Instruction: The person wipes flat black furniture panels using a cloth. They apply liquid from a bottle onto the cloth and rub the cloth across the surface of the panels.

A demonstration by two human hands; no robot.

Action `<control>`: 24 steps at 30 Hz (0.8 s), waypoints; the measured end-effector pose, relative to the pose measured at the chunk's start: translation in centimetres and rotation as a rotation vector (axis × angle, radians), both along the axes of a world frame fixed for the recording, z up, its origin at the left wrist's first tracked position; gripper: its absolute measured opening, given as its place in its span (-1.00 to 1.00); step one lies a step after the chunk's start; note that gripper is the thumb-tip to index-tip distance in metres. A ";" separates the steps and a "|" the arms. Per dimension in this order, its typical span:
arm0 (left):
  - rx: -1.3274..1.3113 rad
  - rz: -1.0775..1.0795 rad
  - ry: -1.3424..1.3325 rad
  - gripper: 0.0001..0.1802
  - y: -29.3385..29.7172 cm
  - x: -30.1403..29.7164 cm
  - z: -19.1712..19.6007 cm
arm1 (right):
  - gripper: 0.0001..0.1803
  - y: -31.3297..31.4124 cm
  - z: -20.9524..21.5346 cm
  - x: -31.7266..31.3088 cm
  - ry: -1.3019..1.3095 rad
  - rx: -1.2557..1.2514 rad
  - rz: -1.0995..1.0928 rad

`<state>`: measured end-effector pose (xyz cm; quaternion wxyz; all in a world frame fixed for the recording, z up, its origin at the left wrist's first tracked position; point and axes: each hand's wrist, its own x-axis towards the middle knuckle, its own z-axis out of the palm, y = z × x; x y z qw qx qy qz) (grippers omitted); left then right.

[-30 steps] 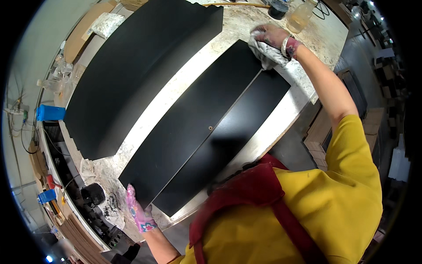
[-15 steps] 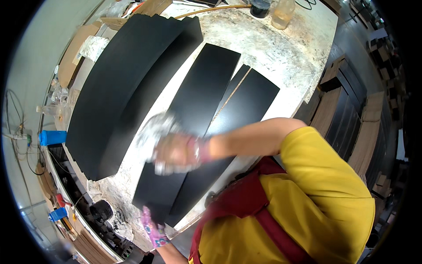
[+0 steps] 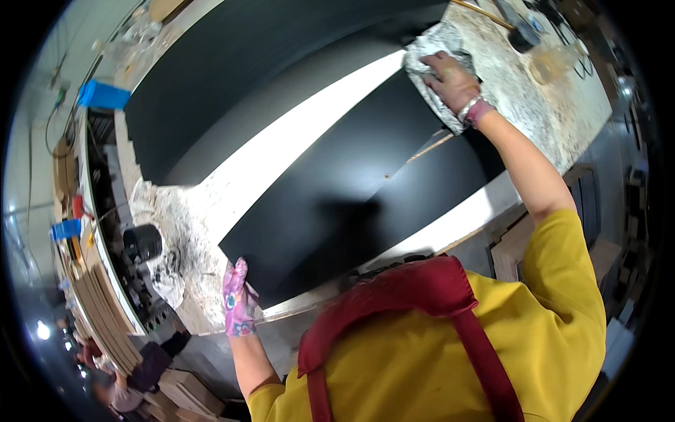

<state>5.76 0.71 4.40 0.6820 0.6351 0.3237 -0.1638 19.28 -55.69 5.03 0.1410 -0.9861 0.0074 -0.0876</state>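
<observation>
Right grip (image 3: 453, 83) atop crumpled cloth (image 3: 441, 39)

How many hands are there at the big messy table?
2. The left hand is by the left end of the black boards. The right hand is on a crumpled cloth at their far right end. Any others could be hidden.

Head-worn left fisheye: looks down past wearer's yellow shirt (image 3: 401, 373), close, onto worktable (image 3: 524, 126), left hand (image 3: 240, 299), right hand (image 3: 455, 84).
</observation>
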 end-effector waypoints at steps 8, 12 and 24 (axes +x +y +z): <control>-0.022 0.154 -0.044 -0.61 -1.8 -0.1 0.8 | -0.86 28.7 -0.1 -5.9 -0.262 0.397 0.747; 0.019 -0.014 -0.150 -0.61 -0.6 -1.1 0.1 | -0.88 35.1 0.6 -7.7 -0.366 0.158 0.944; -0.452 0.078 -0.047 -0.30 -0.5 0.7 -1.5 | -0.81 35.0 2.6 -9.4 -0.154 0.188 0.891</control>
